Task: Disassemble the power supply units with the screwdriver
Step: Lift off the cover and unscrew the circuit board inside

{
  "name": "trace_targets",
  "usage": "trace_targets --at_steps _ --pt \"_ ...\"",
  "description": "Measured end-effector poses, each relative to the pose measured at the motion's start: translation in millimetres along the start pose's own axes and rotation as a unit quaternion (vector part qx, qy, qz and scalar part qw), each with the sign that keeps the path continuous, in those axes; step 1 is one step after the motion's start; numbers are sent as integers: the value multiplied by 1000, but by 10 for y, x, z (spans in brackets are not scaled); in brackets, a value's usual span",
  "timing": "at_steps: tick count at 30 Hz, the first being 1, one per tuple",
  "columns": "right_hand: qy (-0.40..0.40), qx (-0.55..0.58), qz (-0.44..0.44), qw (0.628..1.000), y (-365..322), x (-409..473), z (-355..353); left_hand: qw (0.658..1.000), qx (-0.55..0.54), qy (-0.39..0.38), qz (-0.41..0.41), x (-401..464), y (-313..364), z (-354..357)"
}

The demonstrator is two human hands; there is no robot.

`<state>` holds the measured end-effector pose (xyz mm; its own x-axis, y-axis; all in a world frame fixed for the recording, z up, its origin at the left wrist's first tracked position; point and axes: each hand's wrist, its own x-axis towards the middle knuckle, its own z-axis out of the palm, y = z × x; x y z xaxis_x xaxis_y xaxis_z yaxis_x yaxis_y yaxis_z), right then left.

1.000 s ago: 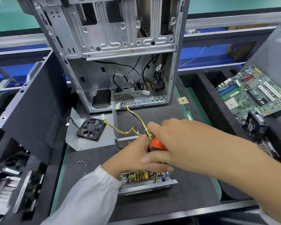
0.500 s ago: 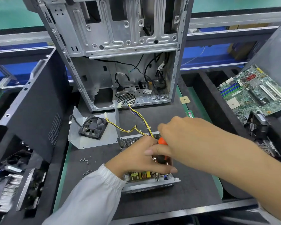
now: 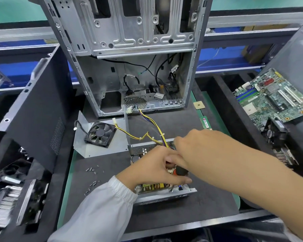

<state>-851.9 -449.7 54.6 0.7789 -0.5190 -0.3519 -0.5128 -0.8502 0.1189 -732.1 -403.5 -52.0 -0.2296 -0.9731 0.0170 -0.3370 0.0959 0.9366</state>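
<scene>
Screwdriver (image 3: 179, 171) sunk lower into open power supply (image 3: 164, 193).

Two hands meeting low at the centre, forearms converging.

The left hand (image 3: 154, 165) comes up from the lower left in a white elastic-cuffed sleeve, knuckles upward, fingers curled inward and thumb stretched right; what it grips is hidden. The right hand (image 3: 194, 151) reaches in from the lower right on a bare forearm, back of the hand up, fingers bent downward, overlapping the left hand's fingertips.
</scene>
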Motion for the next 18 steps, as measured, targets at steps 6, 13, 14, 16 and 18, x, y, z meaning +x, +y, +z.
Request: trace_targets --at_steps 6,13,14,16,18 --pt "-70 127 -53 988 1 -121 -121 999 18 -27 -21 -65 -36 -38" --pt "-51 37 17 998 -116 -75 -155 999 22 -39 -24 -17 -91 -77" --pt "-75 53 -9 996 -94 -115 -144 999 13 -39 -31 -31 -104 -87" --pt "-97 115 -42 988 -53 -189 -156 997 28 -60 -32 -56 -113 -82" --pt "-79 132 -18 988 -73 -202 -154 997 43 -60 9 -41 -119 -101"
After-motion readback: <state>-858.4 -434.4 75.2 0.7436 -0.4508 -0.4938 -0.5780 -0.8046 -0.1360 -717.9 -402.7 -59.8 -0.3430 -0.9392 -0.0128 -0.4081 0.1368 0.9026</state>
